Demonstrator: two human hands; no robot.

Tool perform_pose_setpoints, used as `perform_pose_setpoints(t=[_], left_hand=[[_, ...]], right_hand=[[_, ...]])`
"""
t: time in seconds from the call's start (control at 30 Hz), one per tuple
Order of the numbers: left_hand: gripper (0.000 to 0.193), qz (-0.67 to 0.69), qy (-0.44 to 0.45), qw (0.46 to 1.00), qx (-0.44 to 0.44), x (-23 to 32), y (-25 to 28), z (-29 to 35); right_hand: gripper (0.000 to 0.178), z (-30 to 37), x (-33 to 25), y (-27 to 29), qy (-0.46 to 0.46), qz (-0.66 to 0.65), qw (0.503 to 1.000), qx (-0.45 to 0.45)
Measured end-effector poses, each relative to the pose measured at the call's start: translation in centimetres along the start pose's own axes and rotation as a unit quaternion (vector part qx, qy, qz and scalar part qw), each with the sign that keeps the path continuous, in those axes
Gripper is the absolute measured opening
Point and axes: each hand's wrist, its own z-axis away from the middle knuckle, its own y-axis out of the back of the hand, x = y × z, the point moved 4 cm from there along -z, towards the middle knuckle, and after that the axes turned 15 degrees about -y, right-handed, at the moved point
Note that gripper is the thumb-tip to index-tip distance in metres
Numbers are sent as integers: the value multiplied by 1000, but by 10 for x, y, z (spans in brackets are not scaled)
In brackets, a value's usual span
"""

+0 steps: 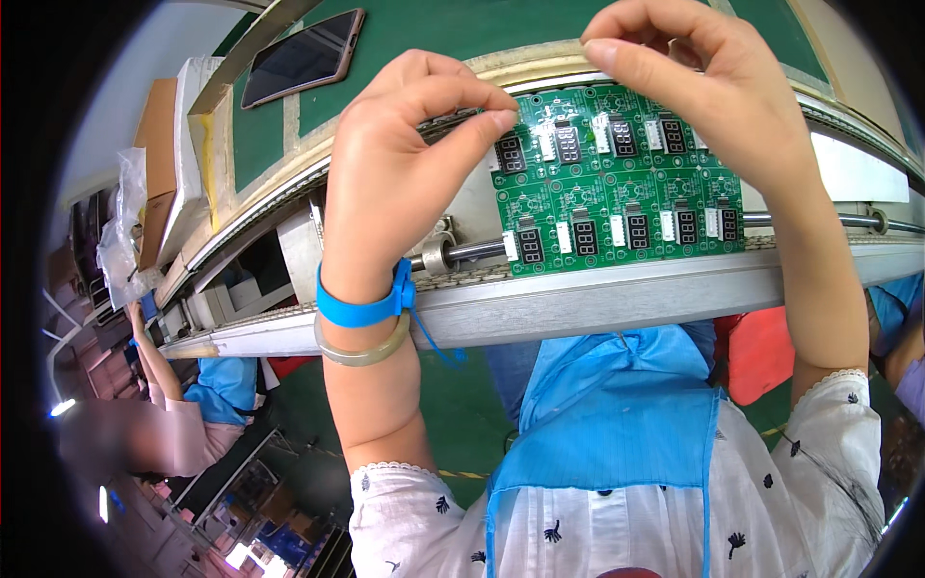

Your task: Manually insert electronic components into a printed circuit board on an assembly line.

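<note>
A green circuit board panel [578, 180] lies across the rails of a conveyor in front of me. It carries two rows of small black digit displays with white connectors. My left hand [409, 154] is closed in a pinch, thumb and index fingertip together at the panel's upper left corner; what they hold, if anything, is hidden. Over the panel's upper right part hangs my right hand [708, 91], covering some of the boards. Its thumb and index finger are pinched close beyond the far edge, and anything between them is too small to tell. A blue wrist strap [358, 308] and a bangle [361, 352] circle my left wrist.
The conveyor's near metal rail [617, 303] runs between me and the panel, with a steel shaft [482, 249] below it. A phone [303, 58] lies on the green surface at the far left. Beside a cardboard box [159, 173], another person's arm [154, 361] reaches out at left.
</note>
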Motion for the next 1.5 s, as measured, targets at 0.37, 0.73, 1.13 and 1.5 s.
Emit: perform_pose_setpoints(t=[0.37,0.73,1.13,1.5], left_hand=[[13,-103,18,991,-87,5,-18,0],[8,-108,20,992,-56,3,-22,2],[8,-96,28,994,-49,4,-22,2],[8,-82,35,995,-46,3,-22,2]], right_hand=[[20,2,-2,7,0,44,999,20],[21,4,-3,8,48,74,995,43],[20,4,-5,9,41,70,996,34],[19,5,-3,11,23,75,996,38]])
